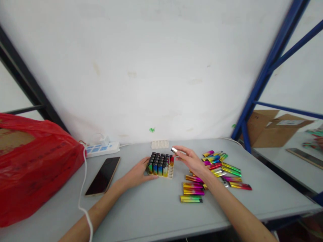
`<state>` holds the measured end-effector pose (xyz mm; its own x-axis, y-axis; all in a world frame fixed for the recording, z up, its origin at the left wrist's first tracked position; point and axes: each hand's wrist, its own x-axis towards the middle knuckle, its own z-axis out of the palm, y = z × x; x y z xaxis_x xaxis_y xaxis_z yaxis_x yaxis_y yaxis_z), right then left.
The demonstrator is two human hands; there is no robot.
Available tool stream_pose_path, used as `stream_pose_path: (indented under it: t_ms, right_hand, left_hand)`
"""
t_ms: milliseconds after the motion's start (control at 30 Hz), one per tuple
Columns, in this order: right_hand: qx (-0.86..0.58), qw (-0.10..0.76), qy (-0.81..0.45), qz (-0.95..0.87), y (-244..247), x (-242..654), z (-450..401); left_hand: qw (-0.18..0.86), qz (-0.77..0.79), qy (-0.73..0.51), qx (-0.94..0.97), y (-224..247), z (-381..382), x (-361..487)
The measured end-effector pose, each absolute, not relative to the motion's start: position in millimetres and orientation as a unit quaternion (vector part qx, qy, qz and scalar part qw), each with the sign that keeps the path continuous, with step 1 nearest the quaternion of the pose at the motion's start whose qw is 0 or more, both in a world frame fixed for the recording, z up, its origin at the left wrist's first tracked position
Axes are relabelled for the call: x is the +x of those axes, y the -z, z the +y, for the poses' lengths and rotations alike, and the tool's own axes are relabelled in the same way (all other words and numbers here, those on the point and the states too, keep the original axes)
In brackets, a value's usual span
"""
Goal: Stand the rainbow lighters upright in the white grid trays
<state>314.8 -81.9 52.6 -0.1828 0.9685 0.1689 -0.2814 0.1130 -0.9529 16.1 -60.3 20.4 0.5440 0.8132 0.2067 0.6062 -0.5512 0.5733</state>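
A white tray [171,173] with round holes holds upright lighters [158,164] packed in rows, black tops up. Bare holes show along its right side. My left hand [138,173] grips the tray's left side, fingers behind it and thumb along the front. Pinched in my right hand [189,159] is a single lighter [174,150], tilted, just above the tray's back right corner. Its silvery end shows; my fingers cover the remainder. To the right, many loose colourful lighters [193,191] lie in a scattered heap, partly hidden behind my right forearm.
A second white holed tray [159,144] lies against the wall. On the left are a phone [103,176], a power strip [102,149], a red plastic bag [37,168] and a white cable [82,198]. A blue frame post [259,87] and a cardboard box [280,132] stand right.
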Motion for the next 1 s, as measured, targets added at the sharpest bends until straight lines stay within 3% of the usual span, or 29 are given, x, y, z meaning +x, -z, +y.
stream_pose_path:
  t_ms: [400,667,1000]
  right_hand:
    - [-0.327,0.545,-0.512,-0.577,-51.9,312.9,-80.1]
    - [-0.385,0.489,-0.580,-0.524,-45.1,309.2,-80.8]
    - [-0.470,0.469,-0.268,-0.698,-44.1,308.5,-85.5]
  left_hand:
    - [0.219,0.415,-0.233,0.852,-17.7,-59.0,15.5]
    - [0.236,0.426,-0.226,0.844,-16.0,-57.3,14.2]
    - [0.227,0.409,-0.224,0.855,-21.2,-60.1,15.9]
